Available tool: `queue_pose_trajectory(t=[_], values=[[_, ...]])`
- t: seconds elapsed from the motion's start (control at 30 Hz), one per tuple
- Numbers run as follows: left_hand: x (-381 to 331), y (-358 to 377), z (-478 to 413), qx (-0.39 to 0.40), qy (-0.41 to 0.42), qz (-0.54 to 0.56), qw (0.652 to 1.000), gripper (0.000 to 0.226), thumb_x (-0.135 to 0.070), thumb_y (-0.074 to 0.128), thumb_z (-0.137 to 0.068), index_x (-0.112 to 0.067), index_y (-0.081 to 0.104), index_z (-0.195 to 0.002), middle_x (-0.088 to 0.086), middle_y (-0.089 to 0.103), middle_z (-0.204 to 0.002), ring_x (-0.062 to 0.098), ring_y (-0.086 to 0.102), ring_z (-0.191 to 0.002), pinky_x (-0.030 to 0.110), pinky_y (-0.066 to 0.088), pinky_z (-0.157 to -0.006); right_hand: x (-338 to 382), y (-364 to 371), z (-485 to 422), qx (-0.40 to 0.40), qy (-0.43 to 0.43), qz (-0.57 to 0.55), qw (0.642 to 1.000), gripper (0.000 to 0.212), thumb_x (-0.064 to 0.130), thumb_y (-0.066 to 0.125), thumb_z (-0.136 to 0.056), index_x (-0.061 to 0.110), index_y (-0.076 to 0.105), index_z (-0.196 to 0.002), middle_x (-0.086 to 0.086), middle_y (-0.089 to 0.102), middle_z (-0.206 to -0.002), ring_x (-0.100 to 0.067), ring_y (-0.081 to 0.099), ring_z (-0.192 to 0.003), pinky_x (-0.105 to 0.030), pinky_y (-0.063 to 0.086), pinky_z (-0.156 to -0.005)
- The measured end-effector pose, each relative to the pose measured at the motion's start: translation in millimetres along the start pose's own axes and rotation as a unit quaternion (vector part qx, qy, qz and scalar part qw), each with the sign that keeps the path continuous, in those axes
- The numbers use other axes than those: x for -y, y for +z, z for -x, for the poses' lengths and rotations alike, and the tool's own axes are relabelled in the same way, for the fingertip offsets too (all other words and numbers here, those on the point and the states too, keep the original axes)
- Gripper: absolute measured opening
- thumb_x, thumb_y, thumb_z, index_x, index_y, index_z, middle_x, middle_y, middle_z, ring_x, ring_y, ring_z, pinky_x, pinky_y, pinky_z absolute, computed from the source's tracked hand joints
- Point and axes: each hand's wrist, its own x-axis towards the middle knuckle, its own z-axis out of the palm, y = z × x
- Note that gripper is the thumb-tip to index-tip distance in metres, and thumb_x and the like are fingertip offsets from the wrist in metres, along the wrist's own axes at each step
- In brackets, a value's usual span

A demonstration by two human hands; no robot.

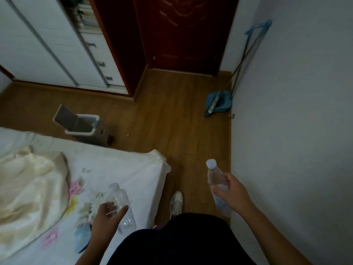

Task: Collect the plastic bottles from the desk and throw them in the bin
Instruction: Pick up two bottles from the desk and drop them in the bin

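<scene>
Holds one bottle in each hand, both well short of the bin (92,131).

Clamps the left hand (108,217) round the lower half of the left bottle (120,197), with the thumb laid across the front and the fingers curled behind, dimly seen through the clear plastic. Carries it tilted, cap up and away, base poking out below the palm, over the near corner of the bed (124,165).

Clamps the right hand (232,192) round the middle of the right bottle (214,175), with thumb and fingers closed from the right side over the pale blue label. Carries it nearly upright, white cap clear above the fingers, base showing beneath the wrist, over the floor (172,121) near the wall (296,111).

Faces the bin ahead and to the left, standing on the floor just past the bed's far edge, lid tipped up.

Shows also a cream blanket (32,180) bunched on the bed, a white shoe (176,202) on the floor between the hands, a blue dustpan (219,102) leaning at the wall, a dark red door (187,35) and a white wardrobe (38,44) beyond.
</scene>
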Motion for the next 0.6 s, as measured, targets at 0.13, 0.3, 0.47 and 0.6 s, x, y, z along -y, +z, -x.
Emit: queue_pose_trajectory(t=[0.13, 0.3, 0.47, 0.6], values=[[-95, 29, -65, 0.032, 0.05, -0.041, 0.997, 0.055, -0.033, 0.087, -0.075, -0.008, 0.059, -0.116, 0.007, 0.069, -0.109, 0.025, 0.066, -0.093, 0.041, 0.049, -0.085, 7, -26, -39, -0.058, 0.05, -0.032, 0.997, 0.061, 0.051, 0.081, -0.072, 0.026, 0.057, -0.122, 0.013, 0.064, -0.108, -0.016, 0.062, -0.105, -0.03, 0.047, -0.083], [-216, 66, -132, 0.099, 0.118, -0.078, 0.985, 0.055, -0.043, 0.08, -0.078, -0.016, 0.058, -0.121, -0.001, 0.067, -0.108, 0.021, 0.066, -0.098, 0.042, 0.053, -0.087, 15, -71, -83, -0.116, 0.105, -0.057, 0.986, 0.046, 0.037, 0.084, -0.075, 0.027, 0.056, -0.11, 0.021, 0.059, -0.101, -0.018, 0.062, -0.104, -0.031, 0.045, -0.087], [-309, 104, -190, 0.136, 0.158, -0.072, 0.975, 0.05, -0.043, 0.082, -0.076, -0.021, 0.06, -0.115, -0.003, 0.071, -0.105, 0.018, 0.069, -0.096, 0.044, 0.057, -0.086, 25, -103, -146, -0.121, 0.139, -0.056, 0.981, 0.047, 0.032, 0.083, -0.078, 0.025, 0.053, -0.114, 0.001, 0.061, -0.11, -0.022, 0.061, -0.107, -0.033, 0.045, -0.09], [-357, 128, -229, 0.131, 0.144, -0.052, 0.98, 0.051, -0.041, 0.082, -0.077, -0.02, 0.058, -0.117, -0.003, 0.07, -0.108, 0.019, 0.069, -0.098, 0.048, 0.058, -0.089, 58, -138, -229, -0.108, 0.128, -0.048, 0.985, 0.048, 0.032, 0.082, -0.078, 0.022, 0.056, -0.117, 0.004, 0.062, -0.106, -0.023, 0.061, -0.106, -0.033, 0.044, -0.089]])
